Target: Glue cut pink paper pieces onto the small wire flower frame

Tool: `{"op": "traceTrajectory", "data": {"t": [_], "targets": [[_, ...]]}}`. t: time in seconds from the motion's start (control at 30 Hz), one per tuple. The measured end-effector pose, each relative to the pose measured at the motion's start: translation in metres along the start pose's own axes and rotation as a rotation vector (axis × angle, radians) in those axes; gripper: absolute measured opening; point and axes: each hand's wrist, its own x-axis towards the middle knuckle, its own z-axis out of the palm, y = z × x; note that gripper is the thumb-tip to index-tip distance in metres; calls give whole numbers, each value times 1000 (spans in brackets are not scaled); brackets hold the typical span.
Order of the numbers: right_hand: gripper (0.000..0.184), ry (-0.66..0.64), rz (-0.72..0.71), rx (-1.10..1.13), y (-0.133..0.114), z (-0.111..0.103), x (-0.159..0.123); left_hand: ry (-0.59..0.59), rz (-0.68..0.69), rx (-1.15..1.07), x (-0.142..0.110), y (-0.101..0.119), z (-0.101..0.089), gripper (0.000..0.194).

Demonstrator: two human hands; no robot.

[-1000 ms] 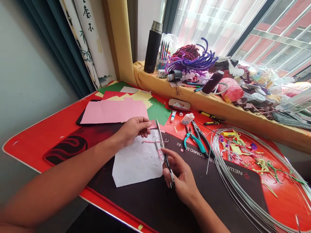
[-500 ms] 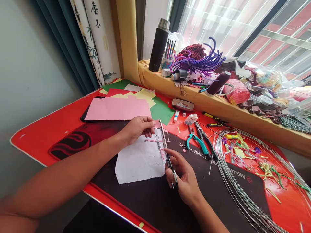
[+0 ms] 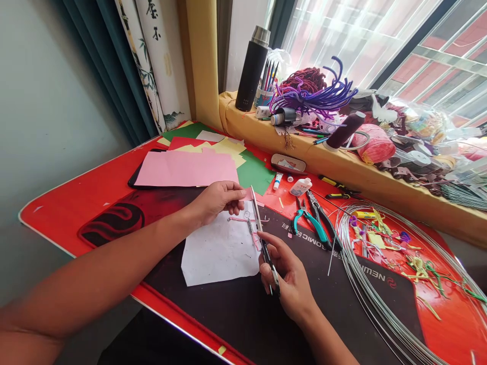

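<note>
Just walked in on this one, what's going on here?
A person holds long steel-bladed scissors in the right hand, blades raised beside a small pink paper scrap gripped by the left hand. Beneath them lies a white paper sheet carrying thin pink strips and a metal ring, on a black desk mat.

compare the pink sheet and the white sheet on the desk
The pink sheet is smooth and straight-edged, while the white sheet has an uneven cut outline and specks. The pink sheet rests on other coloured papers; the white sheet lies on the black mat, carrying pink strips. Both lie flat.
</note>
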Motion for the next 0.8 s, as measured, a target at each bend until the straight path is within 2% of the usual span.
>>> {"op": "traceTrajectory", "data": {"t": [0.8], "targets": [[58,29,-2,-11,-2,-1,0,-11,-17,2,1,1,-1,31]]}}
